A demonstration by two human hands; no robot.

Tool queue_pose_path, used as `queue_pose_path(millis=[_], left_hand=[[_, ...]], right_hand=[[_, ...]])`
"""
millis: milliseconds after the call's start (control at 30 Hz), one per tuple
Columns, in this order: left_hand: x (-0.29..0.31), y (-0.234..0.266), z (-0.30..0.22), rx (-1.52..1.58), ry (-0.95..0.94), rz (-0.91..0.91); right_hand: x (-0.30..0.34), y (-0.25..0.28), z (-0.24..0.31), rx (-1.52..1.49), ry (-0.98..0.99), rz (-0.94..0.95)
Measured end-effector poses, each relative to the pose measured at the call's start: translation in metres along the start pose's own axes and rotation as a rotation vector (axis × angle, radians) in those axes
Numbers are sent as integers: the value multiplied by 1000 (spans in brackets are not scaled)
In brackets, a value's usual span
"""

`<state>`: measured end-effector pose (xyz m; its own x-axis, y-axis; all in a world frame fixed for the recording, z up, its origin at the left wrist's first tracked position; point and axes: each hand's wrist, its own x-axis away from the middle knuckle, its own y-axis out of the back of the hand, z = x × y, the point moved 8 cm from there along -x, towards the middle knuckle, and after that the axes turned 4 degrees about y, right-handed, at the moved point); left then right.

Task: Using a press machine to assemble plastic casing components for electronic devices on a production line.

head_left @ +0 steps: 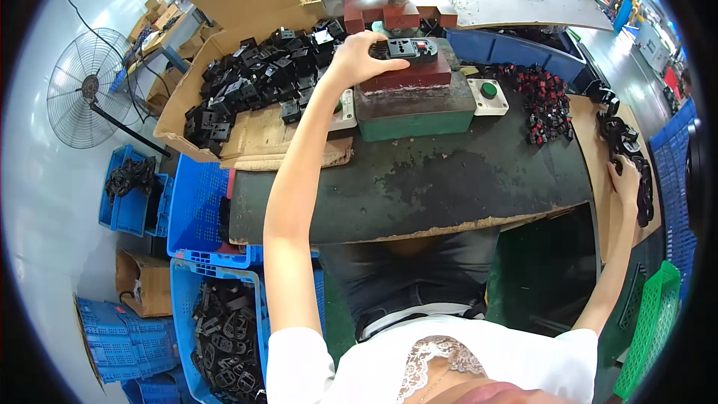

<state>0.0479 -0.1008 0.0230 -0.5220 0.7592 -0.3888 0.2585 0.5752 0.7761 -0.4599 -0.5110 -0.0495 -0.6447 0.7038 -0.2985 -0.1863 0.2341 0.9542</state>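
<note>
My left hand (359, 60) reaches to the press, thumb and fingers curled round the left end of a black and grey socket panel (413, 49) with a small red switch. The panel lies on a dark red block (407, 77), which sits on a green-sided base (419, 126). Just above and behind it is the red press head (402, 15). Far to the right, my right hand (626, 181) bends its fingers onto one of the black plastic housings (624, 135) lined up on a brown board (588, 131); its fingertips are partly hidden.
A cardboard box (173, 116) of black socket pieces (258, 78) stands left of the press. Green buttons (488, 90) flank the base. Small red and black switches (538, 97) are heaped on the right. Blue crates (213, 273) stand lower left; a green basket (649, 329) is lower right.
</note>
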Motion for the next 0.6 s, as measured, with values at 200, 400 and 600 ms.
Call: queue_pose_path(millis=[200,400,600], left_hand=[[12,7,-2,392,-67,-186],[42,27,-41,327,-218,-263],[100,66,-64,274,-196,-326]], right_hand=[[-3,29,10,72,123,-304],[-14,31,6,-99,3,-289],[-15,60,90,-219,233,-319]])
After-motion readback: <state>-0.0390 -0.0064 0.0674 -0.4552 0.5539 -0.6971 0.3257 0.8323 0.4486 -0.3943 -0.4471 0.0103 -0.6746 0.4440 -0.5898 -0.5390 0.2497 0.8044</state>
